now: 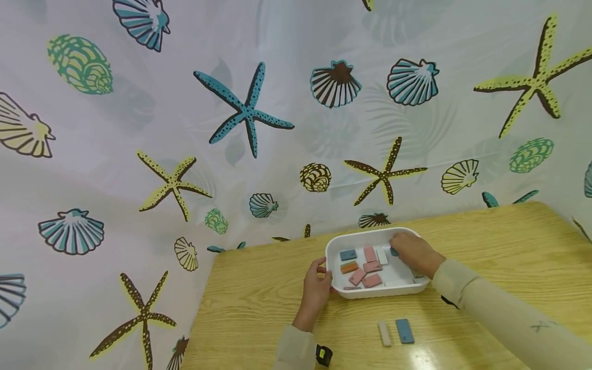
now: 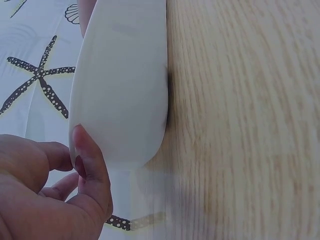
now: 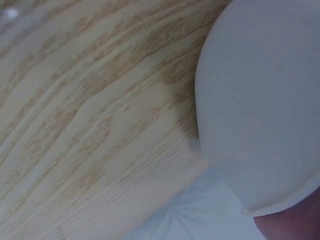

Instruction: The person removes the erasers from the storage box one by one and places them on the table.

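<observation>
A white plastic tray (image 1: 390, 293) holds several small flat rectangular blocks: pink blocks (image 1: 372, 280), an orange block (image 1: 349, 267), a blue-grey block (image 1: 348, 255) and a white block (image 1: 381, 256). At its left end, my left hand (image 1: 316, 288) pinches the rim; the left wrist view has the thumb (image 2: 90, 150) against the tray's outer wall (image 2: 122, 85). My right hand (image 1: 413, 252) reaches over the right end into the tray, fingers curled at a blue block (image 1: 394, 252) mostly hidden beneath them. In the right wrist view, the tray wall (image 3: 265, 100) covers most of that hand.
On the wooden table (image 1: 259, 303), in front of the tray, lie another blue block (image 1: 404, 331) and an off-white block (image 1: 385, 333). A small black object (image 1: 324, 354) shows beside the left sleeve. Behind the table hangs a curtain (image 1: 296, 123) printed with shells and starfish.
</observation>
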The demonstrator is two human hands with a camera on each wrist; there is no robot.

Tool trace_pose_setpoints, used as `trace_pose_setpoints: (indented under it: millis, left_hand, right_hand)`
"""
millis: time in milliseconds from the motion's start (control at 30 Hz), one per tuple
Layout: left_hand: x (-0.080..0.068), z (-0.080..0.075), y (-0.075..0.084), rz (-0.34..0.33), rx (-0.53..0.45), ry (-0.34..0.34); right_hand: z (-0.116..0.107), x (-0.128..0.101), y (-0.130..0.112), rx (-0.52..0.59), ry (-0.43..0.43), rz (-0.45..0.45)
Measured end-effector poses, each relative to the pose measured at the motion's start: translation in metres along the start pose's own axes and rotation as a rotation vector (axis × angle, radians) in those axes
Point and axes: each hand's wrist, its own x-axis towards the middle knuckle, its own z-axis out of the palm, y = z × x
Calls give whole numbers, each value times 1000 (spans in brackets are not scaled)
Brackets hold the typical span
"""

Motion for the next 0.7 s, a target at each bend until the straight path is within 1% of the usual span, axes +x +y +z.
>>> trace_pose_setpoints:
  millis: [200,400,533,600,700]
  left_hand:
    - [-1,0,-1,-4,-1,0]
    - [0,1,-3,1,-1,-8]
    - [0,0,-2,16,1,-4]
    - [-1,-1,-1,26,3,-3]
    - [-1,-1,0,23,2,-9]
  right_hand:
    - [-2,-2,0,24,-13,-2]
    - [-5,-2,1,96,-9,3]
    - [-15,-2,-5,158,-10,21]
    - [-23,-4,-9,184,-15,35]
    - [-36,-7,-17,211,-15,37]
